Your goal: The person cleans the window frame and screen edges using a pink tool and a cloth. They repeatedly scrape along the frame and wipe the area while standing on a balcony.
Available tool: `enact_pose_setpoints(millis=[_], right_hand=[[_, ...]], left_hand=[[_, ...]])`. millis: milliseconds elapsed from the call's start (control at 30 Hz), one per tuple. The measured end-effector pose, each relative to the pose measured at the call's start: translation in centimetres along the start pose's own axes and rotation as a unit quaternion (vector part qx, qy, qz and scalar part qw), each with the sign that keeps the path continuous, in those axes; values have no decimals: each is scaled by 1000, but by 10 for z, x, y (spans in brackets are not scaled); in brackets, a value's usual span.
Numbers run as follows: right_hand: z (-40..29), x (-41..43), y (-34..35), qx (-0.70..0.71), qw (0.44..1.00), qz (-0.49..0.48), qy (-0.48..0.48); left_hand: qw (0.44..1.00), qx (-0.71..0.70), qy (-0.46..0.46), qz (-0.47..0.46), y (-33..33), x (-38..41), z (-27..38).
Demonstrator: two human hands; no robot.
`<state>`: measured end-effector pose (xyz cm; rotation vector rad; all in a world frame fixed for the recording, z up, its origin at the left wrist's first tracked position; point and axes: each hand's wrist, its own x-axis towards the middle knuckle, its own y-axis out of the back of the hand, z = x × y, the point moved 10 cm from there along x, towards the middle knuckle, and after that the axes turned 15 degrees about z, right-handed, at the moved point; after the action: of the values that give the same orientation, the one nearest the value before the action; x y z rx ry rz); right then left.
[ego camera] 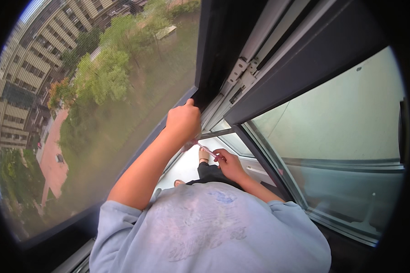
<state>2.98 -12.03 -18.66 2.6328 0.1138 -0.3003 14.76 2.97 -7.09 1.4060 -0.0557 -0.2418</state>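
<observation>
My left hand (184, 119) is at the lower corner of a dark-framed window screen (133, 102), its fingers bent against the dark frame; whether it grips anything is hidden. My right hand (228, 164) is closed around one end of a thin pinkish rod (208, 151), which slants up and left toward my left hand. A pinkish, partly see-through piece (190, 144) shows at the rod's far end, just under my left wrist. What that piece is, I cannot tell.
An opened glass window sash (256, 92) with a dark frame stands at my right. A white hinge (237, 70) sits on the frame above my hands. Below are a white surface (184, 162) and my feet in sandals. Trees and a building lie beyond the screen.
</observation>
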Motion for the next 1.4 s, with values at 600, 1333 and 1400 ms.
enact_pose_setpoints(millis=[600, 1333, 1400], right_hand=[[22, -15, 2, -4, 999, 23, -29], [8, -23, -16, -12, 1000, 6, 2], [20, -24, -13, -22, 1000, 15, -8]], left_hand=[[951, -98, -97, 278, -3, 37, 65], [948, -117, -109, 277, -7, 37, 67], [950, -110, -116, 269, -9, 38, 67]])
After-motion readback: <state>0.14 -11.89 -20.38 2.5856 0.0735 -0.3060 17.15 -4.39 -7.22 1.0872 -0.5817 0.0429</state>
